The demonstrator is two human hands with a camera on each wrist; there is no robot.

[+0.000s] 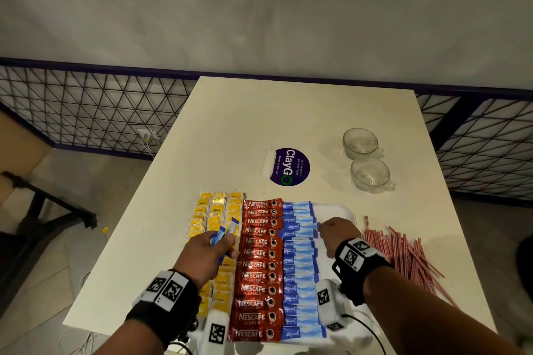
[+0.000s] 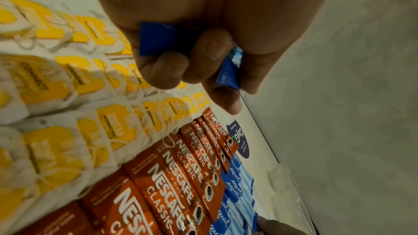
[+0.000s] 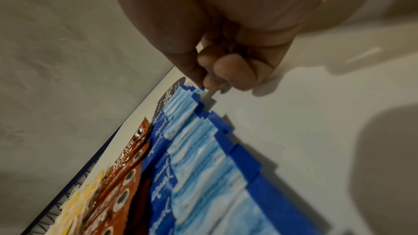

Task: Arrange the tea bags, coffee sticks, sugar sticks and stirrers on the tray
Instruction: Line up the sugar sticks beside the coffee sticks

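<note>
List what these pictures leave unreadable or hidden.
- Count of sugar sticks in the left hand: curled fingers cover them in both views.
- Whether the right hand pinches a stick in the sugar row: head view hides the fingertips, right wrist view is blurred.
- Tray near edge: cut off by the frame.
- Tea bags print: too small.

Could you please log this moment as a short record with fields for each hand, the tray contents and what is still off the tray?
left hand: grips spare sugar sticks above the tea bags
right hand: pinches the end of a stick in the sugar row
tray: tea bags, coffee sticks, sugar row
off tray: stirrers, two glass cups
</note>
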